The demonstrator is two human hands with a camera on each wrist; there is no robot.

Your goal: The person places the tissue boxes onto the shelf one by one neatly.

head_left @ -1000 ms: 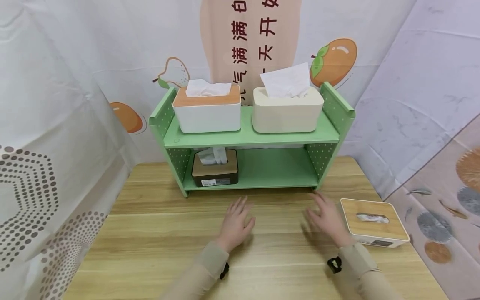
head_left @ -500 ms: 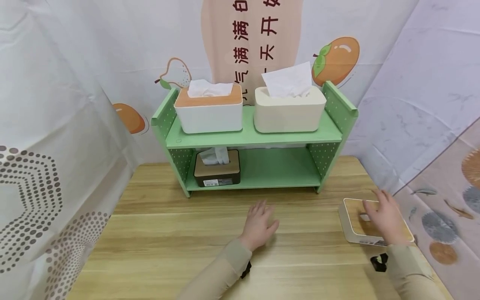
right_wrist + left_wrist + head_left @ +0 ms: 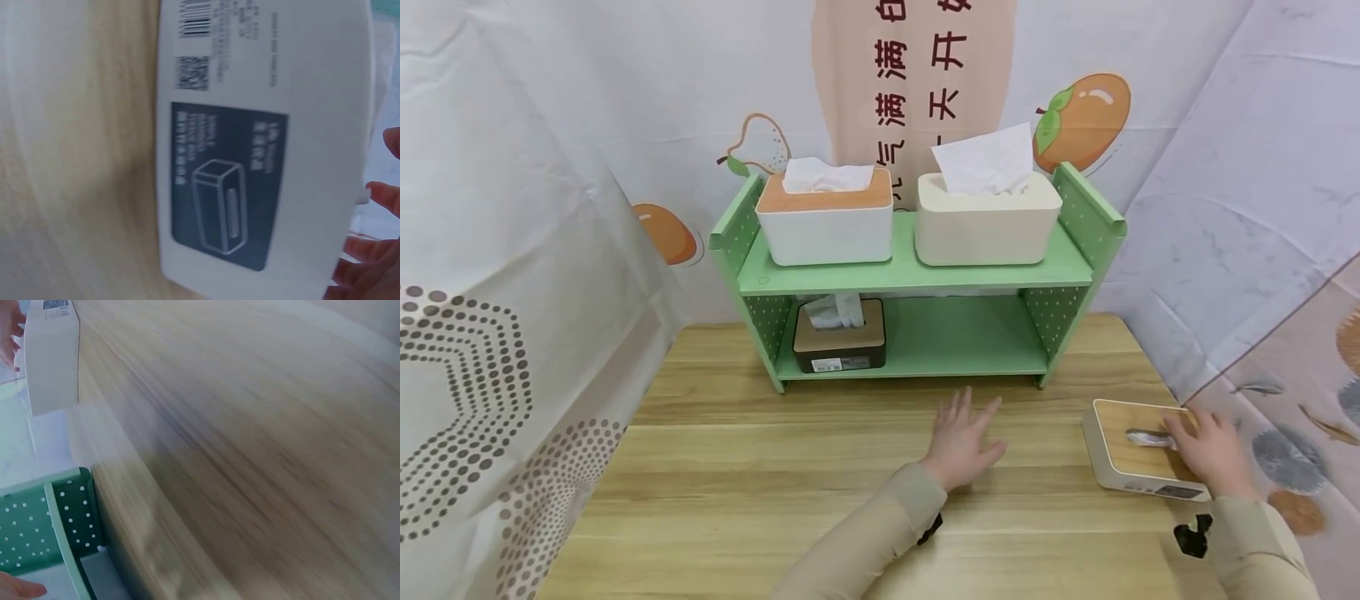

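Note:
A low tissue box [image 3: 1120, 454] with a wood-look lid and pale sides lies on the table at the right. My right hand [image 3: 1216, 454] is over the box's right end, thumb toward the lid slot where tissue shows. In the right wrist view, its loosely bent fingers [image 3: 375, 247] are beside the lid; whether they touch is unclear. The box's label [image 3: 228, 187] faces that camera. My left hand [image 3: 962, 446] has its fingers spread over the table in front of the shelf, holding nothing. Only its thumb [image 3: 22, 587] shows in the left wrist view.
A green two-tier shelf [image 3: 962, 333] stands at the back. On top are a white tissue box with a wooden lid [image 3: 823, 237] and a cream one [image 3: 985, 233]. A dark tissue box [image 3: 842, 337] occupies the lower left. Curtains enclose the wooden table [image 3: 737, 500].
My right hand has moved right from in front of the shelf to the low box's right end. The left hand has drifted right over the table. The boxes keep their places.

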